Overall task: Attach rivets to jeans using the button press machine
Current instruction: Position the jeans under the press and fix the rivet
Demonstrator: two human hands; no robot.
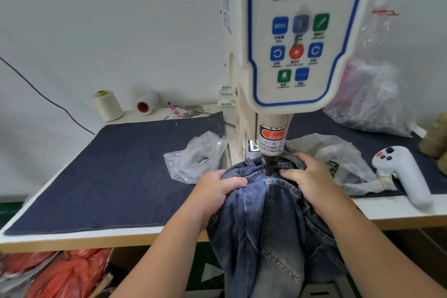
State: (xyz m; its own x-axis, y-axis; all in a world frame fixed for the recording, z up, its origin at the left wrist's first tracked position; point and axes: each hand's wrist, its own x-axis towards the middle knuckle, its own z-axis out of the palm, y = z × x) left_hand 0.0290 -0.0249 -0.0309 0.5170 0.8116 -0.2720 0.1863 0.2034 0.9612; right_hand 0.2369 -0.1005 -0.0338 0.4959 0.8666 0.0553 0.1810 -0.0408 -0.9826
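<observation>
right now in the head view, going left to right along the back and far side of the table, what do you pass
cream thread cone → white spool → pink pen → clear bag → press machine → white handheld controller

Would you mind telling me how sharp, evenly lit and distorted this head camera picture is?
Head view: lighting is soft and even, with no harsh glare; wide-angle bending bows the table edge and leans the button press machine; its panel labels are too blurred to read; the jeans stitching and both hands are fairly sharp.
</observation>
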